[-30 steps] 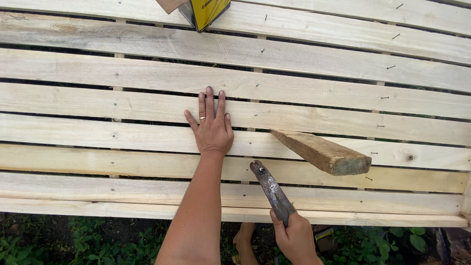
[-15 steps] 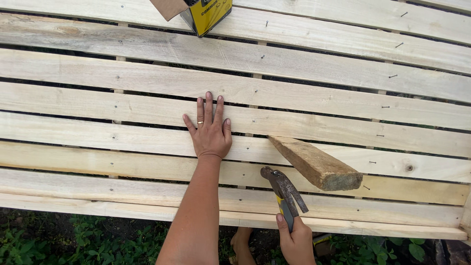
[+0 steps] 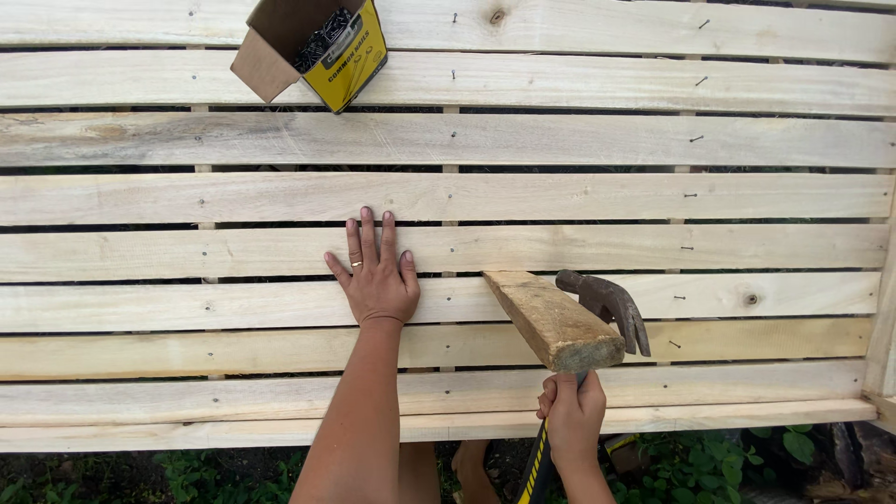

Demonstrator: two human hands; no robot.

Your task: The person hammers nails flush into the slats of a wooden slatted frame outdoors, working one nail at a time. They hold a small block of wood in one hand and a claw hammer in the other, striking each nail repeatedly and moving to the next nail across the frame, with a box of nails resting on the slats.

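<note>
Left hand [image 3: 375, 276] lies flat, fingers spread, arm outstretched; right hand [image 3: 571, 413] is fisted, wrist raised.

The right hand [image 3: 571, 411] has brought the hammer [image 3: 605, 308] up and over to the right. A second ago its head lay low, near the front edge of the slatted surface and to the left of the wooden block [image 3: 553, 319]; half a second ago it had risen a little, just under the block's near end. Now the head stands on the far side of the block, above its right edge, with the claw pointing down to the right and the handle hidden behind the block's end. The hand itself has risen, just below that end. The view has also tipped down, so the open cardboard box of nails [image 3: 313, 49] shows more fully at the top.
</note>
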